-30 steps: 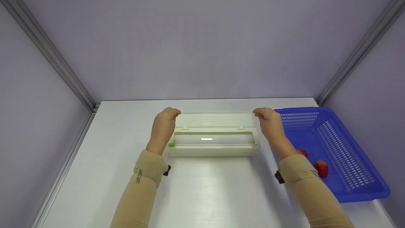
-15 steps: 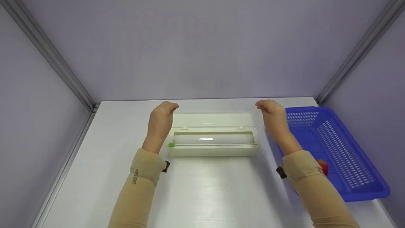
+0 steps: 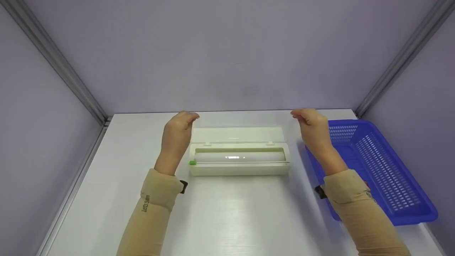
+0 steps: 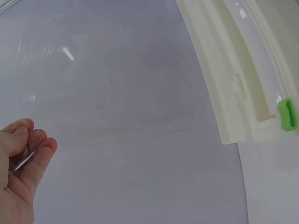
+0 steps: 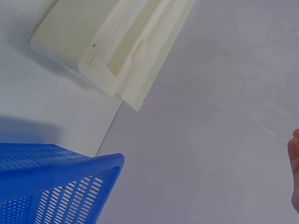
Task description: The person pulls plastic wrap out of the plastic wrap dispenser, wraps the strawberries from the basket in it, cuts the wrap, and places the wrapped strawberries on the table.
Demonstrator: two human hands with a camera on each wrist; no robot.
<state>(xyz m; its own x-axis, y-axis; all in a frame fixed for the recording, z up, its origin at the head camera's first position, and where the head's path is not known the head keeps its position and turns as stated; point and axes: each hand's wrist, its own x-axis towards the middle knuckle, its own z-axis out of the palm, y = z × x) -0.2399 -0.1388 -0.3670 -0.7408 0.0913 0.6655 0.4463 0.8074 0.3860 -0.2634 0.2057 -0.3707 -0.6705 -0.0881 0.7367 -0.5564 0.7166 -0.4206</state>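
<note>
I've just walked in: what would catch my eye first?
Probably the blue basket, the strongest colour, on the table's right. Next, the cream box near the middle, its lid open, with a green tab at its left end. Then the left hand, pinching clear film past the box's far left corner.

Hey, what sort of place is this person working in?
Probably a purpose-built work booth: plain panels with metal corner rails close in three sides of a white table, where a film dispenser sits with its lid folded back.
</note>
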